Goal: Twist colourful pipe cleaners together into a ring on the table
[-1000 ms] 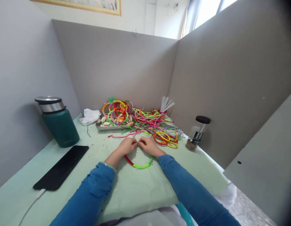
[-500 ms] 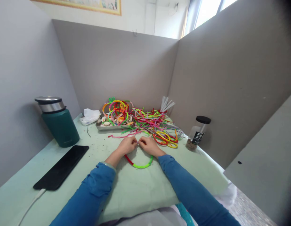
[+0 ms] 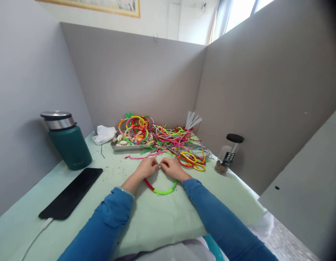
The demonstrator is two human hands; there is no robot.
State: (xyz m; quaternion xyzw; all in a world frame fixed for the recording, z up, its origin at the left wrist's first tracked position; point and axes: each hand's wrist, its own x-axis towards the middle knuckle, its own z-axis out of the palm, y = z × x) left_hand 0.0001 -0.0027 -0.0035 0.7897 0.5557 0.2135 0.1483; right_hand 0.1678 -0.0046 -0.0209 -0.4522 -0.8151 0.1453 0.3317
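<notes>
A hoop of red and green pipe cleaner (image 3: 164, 192) lies on the pale green tablecloth, its curved lower side toward me. My left hand (image 3: 147, 168) pinches the far left part of the hoop between thumb and fingers. Opposite it, my right hand (image 3: 172, 169) is pinched closed on the far right part. The two sets of fingertips almost meet, and a small purple bit shows between them. My fingers hide most of the hoop's far side. Just beyond my hands lies a pink pipe cleaner (image 3: 142, 158).
Behind my hands stand a metal tray (image 3: 127, 148) with shells and coloured hoops, and a heap of pipe cleaners (image 3: 176, 139). A green bottle (image 3: 70, 146) and a black phone (image 3: 71, 194) with a cable are at left. At right is a black-lidded jar (image 3: 228, 154). Grey partitions enclose the table.
</notes>
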